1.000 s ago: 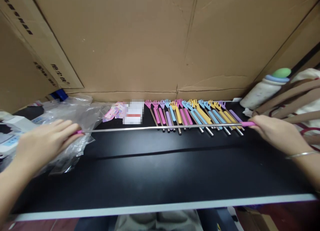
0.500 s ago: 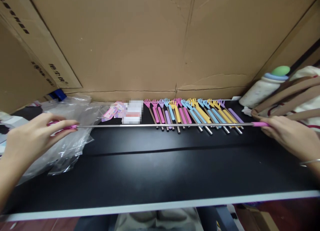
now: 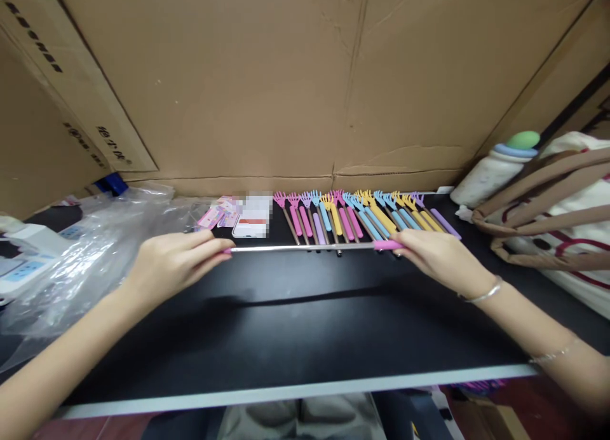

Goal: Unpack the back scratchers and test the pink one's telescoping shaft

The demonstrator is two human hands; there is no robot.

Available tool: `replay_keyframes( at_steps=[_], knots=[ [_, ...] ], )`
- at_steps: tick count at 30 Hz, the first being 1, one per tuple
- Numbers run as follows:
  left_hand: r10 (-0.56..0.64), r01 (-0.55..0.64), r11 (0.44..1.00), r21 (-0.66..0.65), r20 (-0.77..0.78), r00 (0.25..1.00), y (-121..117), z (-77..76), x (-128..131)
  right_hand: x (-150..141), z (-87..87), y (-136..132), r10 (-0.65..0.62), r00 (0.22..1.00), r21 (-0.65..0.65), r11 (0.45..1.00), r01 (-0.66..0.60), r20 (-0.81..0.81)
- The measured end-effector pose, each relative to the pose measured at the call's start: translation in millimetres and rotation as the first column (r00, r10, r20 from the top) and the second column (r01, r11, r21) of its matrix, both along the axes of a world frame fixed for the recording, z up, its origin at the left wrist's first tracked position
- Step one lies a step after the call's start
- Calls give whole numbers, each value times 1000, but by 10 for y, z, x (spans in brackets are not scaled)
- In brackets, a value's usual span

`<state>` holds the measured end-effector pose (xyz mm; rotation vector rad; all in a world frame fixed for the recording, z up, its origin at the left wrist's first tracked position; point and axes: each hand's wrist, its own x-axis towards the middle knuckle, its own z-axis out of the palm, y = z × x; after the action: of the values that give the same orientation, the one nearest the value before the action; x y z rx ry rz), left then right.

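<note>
A telescopic back scratcher (image 3: 305, 248) with a metal rod is stretched level between my two hands, above the black table. My left hand (image 3: 178, 259) is closed around its pink head end, and the claw is hidden by the fingers. On the other end, my right hand (image 3: 431, 255) grips the pink handle. Behind the rod lies a row of back scratchers (image 3: 345, 220) in pink, purple, blue and yellow, claws toward the cardboard wall. Some of their lower ends are covered by the rod and my right hand.
Clear plastic bags (image 3: 109, 249) lie at the left beside a white device (image 3: 33, 255). Small printed cards (image 3: 219, 212) and a phone (image 3: 255, 214) are at the back. A bottle (image 3: 493, 170) and a fabric bag (image 3: 572, 236) stand right. Cardboard (image 3: 248, 90) walls the back.
Both hands have moved inward toward each other, and the back scratcher's rod between them has become much shorter. Each hand keeps its grip on its end.
</note>
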<state>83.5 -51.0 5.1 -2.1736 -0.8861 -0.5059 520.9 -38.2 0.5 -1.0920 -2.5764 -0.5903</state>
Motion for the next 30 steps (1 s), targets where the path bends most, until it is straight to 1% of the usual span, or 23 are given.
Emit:
replay_keyframes(
  at_steps=[3,5,9,11,13,17,20,22,24,26,28,29,30],
  knots=[
    [-14,21,998,-66,105,994,-59,-32,157,-209,11,-95,23,1000,27,999,-22,-16],
    [-10,25,994,-102,145,989,-102,-51,233,-313,19,-162,34,999,32,999,-34,-14],
    [-56,78,987,-139,155,986,-188,-74,466,-569,36,-278,87,996,-11,996,-87,-2],
    [-57,81,987,-142,168,984,-208,-81,589,-684,47,-311,74,997,-23,997,-74,14],
    [-28,53,988,-143,173,985,-199,-86,671,-760,62,-324,41,999,-2,999,-41,21],
    [32,-14,991,-132,132,991,-141,-97,707,-854,84,-304,-27,999,55,998,26,17],
    [29,-24,996,-85,53,998,-123,-81,640,-870,69,-264,-22,999,61,998,19,45],
    [46,-46,999,-26,-17,999,-126,-47,517,-780,46,-219,-17,998,87,996,11,64],
    [89,-86,995,42,-80,993,-126,-2,313,-569,24,-160,-48,996,124,992,39,70],
    [135,-121,987,105,-131,982,-119,39,55,-263,9,-95,-103,992,159,983,90,76],
    [179,-152,976,156,-180,967,-109,63,-201,69,9,-39,-160,980,192,972,137,114],
    [188,-154,973,172,-201,961,-102,68,-311,221,14,-19,-207,967,205,963,175,147],
    [196,-160,971,175,-218,956,-93,68,-407,357,21,-5,-225,959,230,956,183,170]
  ],
)
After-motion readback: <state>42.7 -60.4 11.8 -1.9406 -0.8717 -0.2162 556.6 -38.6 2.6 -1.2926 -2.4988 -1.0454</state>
